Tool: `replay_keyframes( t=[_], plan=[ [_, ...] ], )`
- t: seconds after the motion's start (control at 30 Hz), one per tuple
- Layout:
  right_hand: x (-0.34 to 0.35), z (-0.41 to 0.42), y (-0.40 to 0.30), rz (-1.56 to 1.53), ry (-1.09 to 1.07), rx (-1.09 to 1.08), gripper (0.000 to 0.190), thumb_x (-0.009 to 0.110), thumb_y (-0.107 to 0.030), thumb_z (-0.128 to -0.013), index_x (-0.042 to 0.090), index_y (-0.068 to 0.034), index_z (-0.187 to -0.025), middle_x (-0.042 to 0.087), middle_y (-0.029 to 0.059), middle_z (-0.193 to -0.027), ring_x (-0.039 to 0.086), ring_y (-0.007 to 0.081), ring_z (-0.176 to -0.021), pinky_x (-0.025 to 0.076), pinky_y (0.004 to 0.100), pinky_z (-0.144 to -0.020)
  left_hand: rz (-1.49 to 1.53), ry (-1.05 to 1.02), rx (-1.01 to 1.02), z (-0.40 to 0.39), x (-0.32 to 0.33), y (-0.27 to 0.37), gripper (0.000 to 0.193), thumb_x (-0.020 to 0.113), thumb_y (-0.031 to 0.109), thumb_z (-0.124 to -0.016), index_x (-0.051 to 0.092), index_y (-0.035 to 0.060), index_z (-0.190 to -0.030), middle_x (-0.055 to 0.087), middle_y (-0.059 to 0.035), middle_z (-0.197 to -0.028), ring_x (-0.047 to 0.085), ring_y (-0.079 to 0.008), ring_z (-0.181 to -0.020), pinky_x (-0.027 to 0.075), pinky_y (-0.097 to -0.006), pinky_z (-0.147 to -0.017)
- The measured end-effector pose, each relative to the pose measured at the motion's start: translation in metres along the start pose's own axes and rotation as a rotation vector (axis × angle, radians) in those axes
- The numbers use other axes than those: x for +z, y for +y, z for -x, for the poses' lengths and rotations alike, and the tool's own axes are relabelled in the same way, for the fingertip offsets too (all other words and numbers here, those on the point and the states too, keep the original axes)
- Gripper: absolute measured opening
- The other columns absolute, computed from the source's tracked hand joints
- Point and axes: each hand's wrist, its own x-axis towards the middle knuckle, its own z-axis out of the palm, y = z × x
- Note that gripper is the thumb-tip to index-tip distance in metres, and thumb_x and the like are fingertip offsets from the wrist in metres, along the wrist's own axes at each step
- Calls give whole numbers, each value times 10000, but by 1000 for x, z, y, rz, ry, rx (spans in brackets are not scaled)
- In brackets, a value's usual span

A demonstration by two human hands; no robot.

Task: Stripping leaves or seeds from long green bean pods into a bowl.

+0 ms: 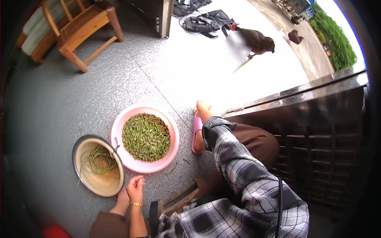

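Observation:
A round pink plastic basin (175, 142) on the floor holds many short-cut pieces of green bean pods (146, 137), some brownish. Beside it, overlapping its left rim, a beige basin with a dark rim (86, 175) holds a loose tangle of long thin green strands (101, 162). My left hand (135, 186), with a gold-coloured bracelet at the wrist, is just below the two basins, fingers loosely curled and nothing visible in them. My right hand (203, 106) is over the toe of my pink slipper (196, 125); glare and the hand's angle hide its fingers.
A wooden chair (86, 32) stands at upper left. Black bags or straps (199, 23) lie by the open door (154, 17). A dark-feathered chicken (259, 41) is in the bright doorway, another chicken (294, 37) farther out. A dark door panel (318, 142) is at my right.

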Motion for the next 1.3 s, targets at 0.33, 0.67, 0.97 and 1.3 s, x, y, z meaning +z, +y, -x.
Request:
replay_keyframes(
  t=[0.33,0.67,0.97,1.3],
  plan=[
    [26,-77,5,-1336,542,728,272,544,-180,-705,542,7,-904,593,161,-782,599,251,-696,471,350,-570,8,30,-264,-23,-11,-10,135,506,78,-829,541,13,-943,587,-44,-786,531,-63,-628,423,-169,-564],
    [-34,20,60,-2312,532,457,300,516,-326,-714,398,-86,-578,413,41,-476,375,159,-340,269,292,-321,75,57,-114,-14,-15,5,112,503,68,-827,552,14,-912,588,-38,-759,525,-61,-607,422,-166,-557],
    [-46,36,86,-2140,809,504,340,489,-390,-740,362,-120,-577,333,8,-404,329,140,-293,243,292,-288,142,45,70,-7,-13,27,106,510,72,-823,557,13,-898,598,-38,-753,526,-56,-593,425,-169,-544],
    [-83,36,110,-1926,1079,370,466,463,-488,-793,399,-82,-573,373,26,-412,377,157,-301,279,299,-284,133,56,136,-4,-20,34,112,506,75,-826,556,9,-902,597,-40,-764,532,-64,-597,434,-177,-548]
  ],
)
